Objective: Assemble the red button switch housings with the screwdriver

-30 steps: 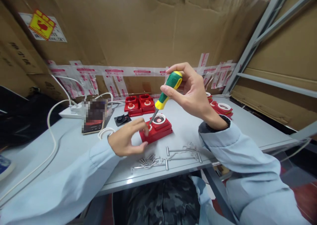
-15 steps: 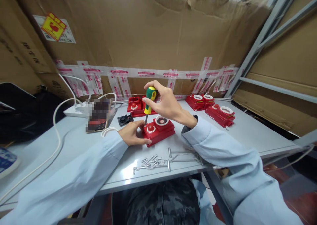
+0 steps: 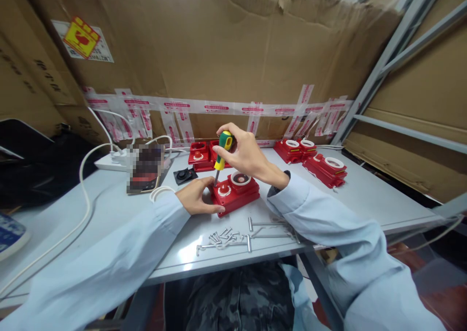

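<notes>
A red box-shaped device with a white ring and a red knob lies on the table in front of me. My left hand grips its left end between thumb and fingers. My right hand is closed round the green and yellow handle of a screwdriver, which leans slightly to the right. The screwdriver's tip meets the device's back left corner; the screw head there is too small to make out. Closer to me lie several loose screws beside metal T-shaped rods.
More red devices stand at the back and back right. A black part lies left of the device. A phone, a power strip and white cables occupy the left. Cardboard walls the rear; a metal frame rises right.
My right hand and the screwdriver handle have shifted slightly right and down, tilting the screwdriver a little more. My left hand keeps its grip on the red device.
</notes>
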The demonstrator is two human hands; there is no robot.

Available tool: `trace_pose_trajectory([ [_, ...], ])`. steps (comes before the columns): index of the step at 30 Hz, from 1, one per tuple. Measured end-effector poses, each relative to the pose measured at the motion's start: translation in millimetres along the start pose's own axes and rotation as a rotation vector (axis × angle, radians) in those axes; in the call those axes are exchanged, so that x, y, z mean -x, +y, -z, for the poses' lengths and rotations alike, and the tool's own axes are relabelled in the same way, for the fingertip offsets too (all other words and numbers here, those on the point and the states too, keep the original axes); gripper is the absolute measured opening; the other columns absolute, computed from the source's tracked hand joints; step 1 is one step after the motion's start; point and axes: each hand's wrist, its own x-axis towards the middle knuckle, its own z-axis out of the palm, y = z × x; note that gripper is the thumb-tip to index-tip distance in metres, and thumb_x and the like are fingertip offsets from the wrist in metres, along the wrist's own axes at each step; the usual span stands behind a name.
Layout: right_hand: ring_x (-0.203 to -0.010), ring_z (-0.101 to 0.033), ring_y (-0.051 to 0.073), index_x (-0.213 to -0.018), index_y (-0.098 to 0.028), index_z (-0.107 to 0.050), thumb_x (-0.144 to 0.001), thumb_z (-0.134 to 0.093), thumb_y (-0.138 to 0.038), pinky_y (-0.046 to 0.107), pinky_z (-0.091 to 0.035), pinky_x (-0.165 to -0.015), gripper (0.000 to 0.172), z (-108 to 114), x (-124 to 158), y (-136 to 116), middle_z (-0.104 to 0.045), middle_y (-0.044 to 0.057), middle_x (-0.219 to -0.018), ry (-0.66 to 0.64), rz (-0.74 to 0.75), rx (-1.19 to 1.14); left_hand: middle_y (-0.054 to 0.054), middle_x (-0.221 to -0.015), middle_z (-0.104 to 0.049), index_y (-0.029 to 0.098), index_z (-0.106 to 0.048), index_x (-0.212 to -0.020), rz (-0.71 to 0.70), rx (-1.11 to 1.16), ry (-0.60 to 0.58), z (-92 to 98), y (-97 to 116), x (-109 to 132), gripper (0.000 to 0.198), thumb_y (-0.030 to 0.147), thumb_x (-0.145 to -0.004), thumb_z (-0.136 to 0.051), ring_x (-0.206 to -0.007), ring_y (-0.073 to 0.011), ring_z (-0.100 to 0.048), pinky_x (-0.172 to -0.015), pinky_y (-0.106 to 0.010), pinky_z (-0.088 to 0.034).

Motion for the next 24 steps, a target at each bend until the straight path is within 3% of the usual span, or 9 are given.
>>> trace_pose_trajectory([
  [12,-0.068,-0.053,0.012,-0.1,-0.015,-0.057,-0.078,-0.063,-0.03,0.025,-0.041,-0.068,0.028,2,-1,11,-0.061,0.0,-0.079,0.015,-0.059,0.055,-0.009,-0.094,-0.068,0.016,-0.054,-0.098,0.053,-0.009,-0.026,0.3,3,-2,0.058,0.059,-0.063,-0.07,-0.081,-0.023,-0.063,-0.068,-0.031,-0.047],
  [17,-0.073,-0.057,0.013,-0.107,-0.013,-0.056,-0.082,-0.062,-0.028,0.026,-0.042,-0.069,0.03,2,-1,-6,-0.066,0.005,-0.088,-0.063,0.03,0.168,-0.009,-0.089,-0.068,0.014,-0.055,-0.094,0.042,0.005,0.004,1.8,9,1,0.054,0.057,-0.065,-0.07,-0.074,-0.0224,-0.063,-0.066,-0.032,-0.047],
  [24,-0.076,-0.065,0.024,-0.106,-0.008,-0.055,-0.091,-0.052,-0.034,0.033,-0.046,-0.064,0.03,-3,-7,-42,-0.069,0.013,-0.089,-0.222,0.069,0.588,-0.01,-0.093,-0.068,0.013,-0.056,-0.1,-0.027,-0.018,0.007,0.0,2,0,0.056,0.056,-0.067,-0.07,-0.078,-0.0234,-0.064,-0.069,-0.032,-0.047],
])
